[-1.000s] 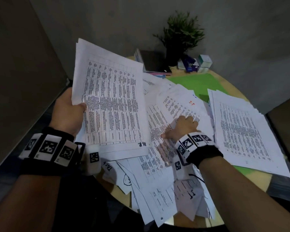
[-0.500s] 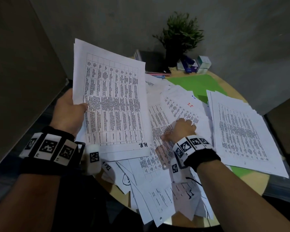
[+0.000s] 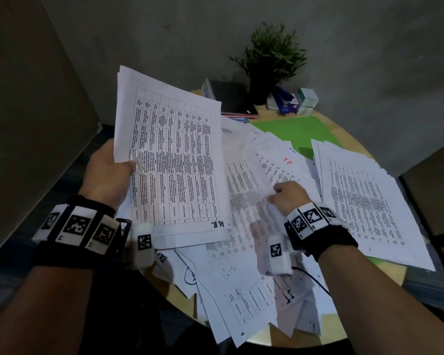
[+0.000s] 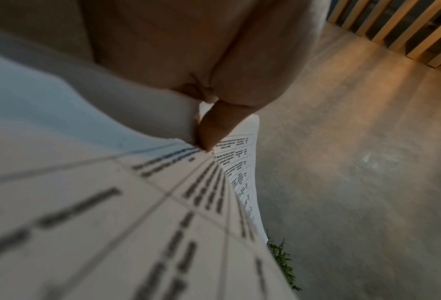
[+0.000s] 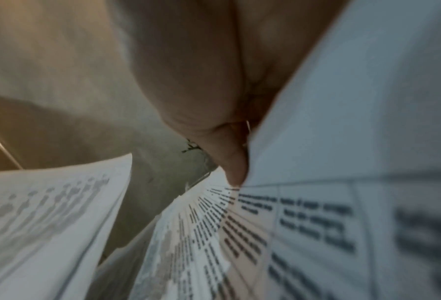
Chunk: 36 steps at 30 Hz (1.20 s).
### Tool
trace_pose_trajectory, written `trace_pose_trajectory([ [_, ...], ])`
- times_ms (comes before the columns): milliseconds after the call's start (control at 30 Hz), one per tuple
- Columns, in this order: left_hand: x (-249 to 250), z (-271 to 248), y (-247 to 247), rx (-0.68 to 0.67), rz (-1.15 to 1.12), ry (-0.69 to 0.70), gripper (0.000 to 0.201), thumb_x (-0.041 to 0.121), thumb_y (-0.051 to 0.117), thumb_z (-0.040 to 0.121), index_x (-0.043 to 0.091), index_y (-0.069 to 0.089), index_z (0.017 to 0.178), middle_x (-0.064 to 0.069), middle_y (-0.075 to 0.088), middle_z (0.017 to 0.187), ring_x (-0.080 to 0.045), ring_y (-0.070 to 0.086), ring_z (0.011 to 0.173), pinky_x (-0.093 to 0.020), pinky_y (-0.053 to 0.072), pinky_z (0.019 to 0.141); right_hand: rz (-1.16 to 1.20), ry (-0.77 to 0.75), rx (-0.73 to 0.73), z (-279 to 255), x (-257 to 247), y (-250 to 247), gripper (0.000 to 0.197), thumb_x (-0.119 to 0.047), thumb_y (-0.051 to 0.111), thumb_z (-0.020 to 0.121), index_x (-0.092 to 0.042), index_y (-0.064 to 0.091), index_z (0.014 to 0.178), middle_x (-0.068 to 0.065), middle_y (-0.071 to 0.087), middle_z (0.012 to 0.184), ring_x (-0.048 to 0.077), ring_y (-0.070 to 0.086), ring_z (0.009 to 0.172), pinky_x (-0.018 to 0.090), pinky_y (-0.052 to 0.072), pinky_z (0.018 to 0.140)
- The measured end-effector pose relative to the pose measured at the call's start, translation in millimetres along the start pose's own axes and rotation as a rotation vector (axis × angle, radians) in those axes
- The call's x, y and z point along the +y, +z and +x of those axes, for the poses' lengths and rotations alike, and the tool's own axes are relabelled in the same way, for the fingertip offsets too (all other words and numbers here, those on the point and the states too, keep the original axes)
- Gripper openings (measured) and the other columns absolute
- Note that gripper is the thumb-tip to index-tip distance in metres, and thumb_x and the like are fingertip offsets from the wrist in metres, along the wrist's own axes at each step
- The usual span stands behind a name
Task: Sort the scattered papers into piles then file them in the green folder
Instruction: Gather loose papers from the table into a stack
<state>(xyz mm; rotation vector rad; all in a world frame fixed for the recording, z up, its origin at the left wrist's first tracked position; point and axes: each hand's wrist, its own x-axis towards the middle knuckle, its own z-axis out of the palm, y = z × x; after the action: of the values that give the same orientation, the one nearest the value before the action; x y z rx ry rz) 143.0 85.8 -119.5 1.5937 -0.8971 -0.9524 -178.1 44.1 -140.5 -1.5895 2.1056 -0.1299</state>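
**Sorting under way: right hand lifts another sheet from the heap**

The sorting step is in hand; nothing is filed yet. The left hand (image 3: pixel 108 172) grips a sheaf of table-printed sheets (image 3: pixel 169 162) by its left edge, thumb on top, holding it raised at 10 o'clock over the round table (image 3: pixel 349 129). The right hand (image 3: pixel 289 196) pinches one loose sheet (image 3: pixel 249 201) out of the scattered papers (image 3: pixel 241 290) in the middle of the table, thumb against its face as the right wrist view shows. A sorted pile (image 3: pixel 364 201) lies at 3 o'clock, partly covering the green folder (image 3: pixel 295 129), which lies flat at 1 o'clock before a potted plant (image 3: pixel 272 57).

The next move likely calls for reading the lifted sheet's layout and choosing: onto the held sheaf if it matches, otherwise the 3 o'clock pile.

Compared with a second ago, the right hand no longer lies flat on the heap; its fingers have closed and the sheet's edge has come up, blurred. The left hand's sheaf has barely shifted.
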Motion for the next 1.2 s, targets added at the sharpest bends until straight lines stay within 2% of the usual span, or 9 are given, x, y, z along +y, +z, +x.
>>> trace_pose_trajectory([
  [100,1,0,1,0.009,0.009,-0.019,0.049,-0.003,0.050,0.090,0.038,0.065,0.112,0.006,0.071,0.108,-0.020,0.067,0.103,-0.046,0.053,0.093,0.155,-0.018,0.207,-5,1,-29,0.031,-0.010,0.047,0.096,-0.008,0.059,0.125,0.016,0.059,0.128,0.030,0.058,0.107,0.028,0.043,0.085],
  [300,-2,2,-3,0.043,0.133,-0.023,0.045,0.000,0.048,0.086,0.032,0.062,0.115,0.002,0.068,0.110,-0.025,0.065,0.102,-0.052,0.053,0.092,0.476,-0.133,0.566,-22,-1,-102,0.025,-0.016,0.051,0.090,-0.010,0.066,0.110,0.011,0.068,0.102,0.027,0.062,0.092,0.030,0.044,0.072],
  [433,5,-3,1,-0.009,0.086,-0.045,0.047,0.000,0.049,0.085,0.031,0.063,0.117,0.006,0.068,0.110,-0.022,0.064,0.105,-0.046,0.051,0.095,0.709,-0.153,0.400,-28,-20,-102,0.015,-0.022,0.055,0.079,-0.018,0.067,0.087,0.007,0.068,0.074,0.031,0.066,0.068,0.047,0.056,0.065],
  [500,11,-8,7,-0.065,0.015,-0.060,0.047,-0.004,0.048,0.089,0.028,0.062,0.121,0.005,0.068,0.107,-0.021,0.066,0.097,-0.039,0.052,0.079,0.750,-0.155,0.239,-31,-38,-81,0.012,-0.014,0.052,0.078,-0.017,0.064,0.077,0.003,0.059,0.055,0.024,0.056,0.048,0.037,0.049,0.051],
  [567,16,-12,11,-0.105,-0.056,-0.088,0.044,-0.003,0.047,0.094,0.023,0.061,0.127,-0.001,0.067,0.113,-0.027,0.066,0.096,-0.033,0.033,0.097,0.794,-0.139,0.062,-32,-57,-50,0.016,-0.006,0.047,0.083,-0.014,0.061,0.084,0.003,0.052,0.052,0.019,0.049,0.042,0.026,0.042,0.044],
  [633,16,-12,14,-0.112,-0.139,-0.121,0.030,0.013,0.054,0.097,0.024,0.065,0.123,-0.005,0.070,0.114,-0.024,0.069,0.098,-0.032,0.053,0.092,0.746,-0.132,-0.007,-32,-68,-19,0.018,-0.003,0.044,0.090,-0.011,0.059,0.096,0.006,0.057,0.063,0.020,0.055,0.049,0.025,0.045,0.043],
  [767,17,-8,17,-0.152,-0.224,-0.191,0.039,0.052,0.041,0.099,0.028,0.062,0.123,0.006,0.073,0.107,-0.013,0.068,0.095,-0.029,0.056,0.078,0.567,-0.216,0.001,-29,-71,12,0.020,-0.010,0.049,0.094,-0.013,0.058,0.112,0.006,0.066,0.106,0.026,0.063,0.094,0.043,0.053,0.086],
  [1033,1,-7,21,-0.217,0.051,0.026,0.053,-0.006,0.054,0.084,0.032,0.057,0.120,0.001,0.065,0.124,-0.019,0.061,0.115,-0.046,0.046,0.101,0.581,-0.156,0.072,-20,-40,-4,0.026,-0.022,0.065,0.088,-0.015,0.047,0.107,0.010,0.064,0.107,0.031,0.064,0.098,0.048,0.051,0.091],
  [1200,6,-7,14,-0.074,0.041,0.042,0.057,-0.016,0.049,0.080,0.024,0.058,0.119,-0.001,0.067,0.114,-0.019,0.064,0.108,-0.044,0.051,0.095,0.084,0.312,0.129,-7,9,-2,0.095,-0.063,0.071,0.072,-0.003,0.034,0.136,0.022,0.044,0.139,0.041,0.048,0.123,0.050,0.045,0.097],
])
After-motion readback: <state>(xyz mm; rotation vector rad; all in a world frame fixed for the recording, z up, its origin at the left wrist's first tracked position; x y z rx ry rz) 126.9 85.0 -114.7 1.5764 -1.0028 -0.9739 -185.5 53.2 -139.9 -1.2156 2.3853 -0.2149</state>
